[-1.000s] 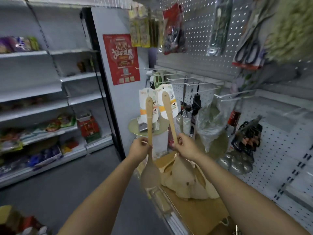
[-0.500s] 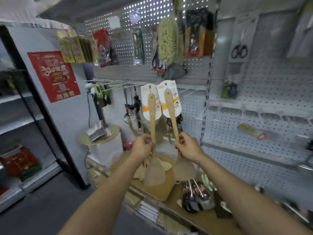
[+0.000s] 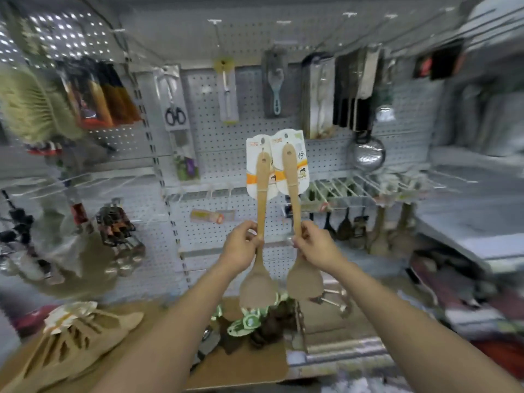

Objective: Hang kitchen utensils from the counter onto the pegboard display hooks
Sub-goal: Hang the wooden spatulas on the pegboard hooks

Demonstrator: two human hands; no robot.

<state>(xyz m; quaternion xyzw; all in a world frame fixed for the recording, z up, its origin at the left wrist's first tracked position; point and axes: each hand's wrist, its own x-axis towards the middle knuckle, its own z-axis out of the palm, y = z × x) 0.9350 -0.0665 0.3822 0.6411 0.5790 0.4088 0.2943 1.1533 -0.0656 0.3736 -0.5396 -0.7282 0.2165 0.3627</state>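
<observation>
Both forearms run in from the bottom edge, cut off above the elbow, and much of the scene around them is smeared with blur. On the desk (image 3: pixel 255 364) lies a fan of slotted wooden turners (image 3: pixel 73 338) at the near left, with a dark, green-tinged heap (image 3: pixel 255 321) that is hard to identify lying below the hands. The left hand (image 3: pixel 241 246) has its grip closed round the stem of the left spatula (image 3: pixel 262 194); the right hand (image 3: pixel 314 246) pinches the right spatula (image 3: pixel 292 188) likewise. Each pale wooden spatula stands upright, its flat blade below the grip, and its long handle and white-and-orange card above. The cards overlap, their print unreadable. Behind them stands the white pegboard (image 3: pixel 212 143), with packed scissors (image 3: pixel 175 114) and a steel strainer (image 3: pixel 368 156) hanging.
</observation>
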